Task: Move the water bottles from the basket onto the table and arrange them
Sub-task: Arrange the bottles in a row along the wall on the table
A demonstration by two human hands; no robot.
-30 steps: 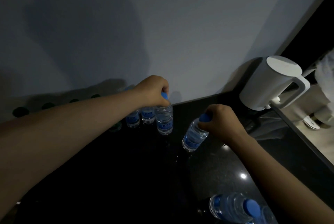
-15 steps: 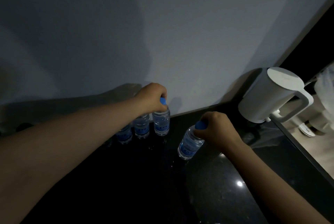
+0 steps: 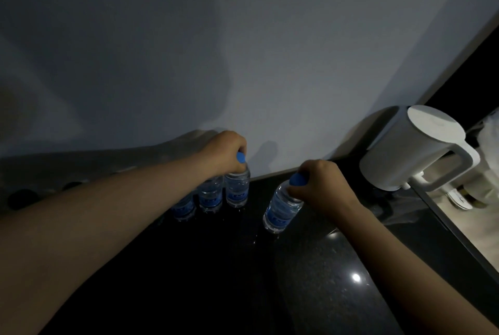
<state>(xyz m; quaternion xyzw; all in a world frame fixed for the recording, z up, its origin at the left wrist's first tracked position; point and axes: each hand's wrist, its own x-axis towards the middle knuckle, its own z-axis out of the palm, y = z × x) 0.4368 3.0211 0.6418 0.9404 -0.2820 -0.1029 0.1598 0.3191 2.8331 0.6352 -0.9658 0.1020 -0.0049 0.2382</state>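
Blue-capped, three bottles (image 3: 210,197) line the far desk (image 3: 216,280), left hand (image 3: 225,151) gripping the rightmost bottle (image 3: 237,190); right hand (image 3: 322,186) grips a tilted fourth bottle (image 3: 280,210), not yet aligned.

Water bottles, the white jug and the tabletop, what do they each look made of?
Water bottles: clear thin plastic, since the water shows through; blue caps look like opaque plastic. White jug: matte white, probably plastic, no reflections on it. Tabletop: black polished stone or a look-alike, speckled and showing a bright light glint.
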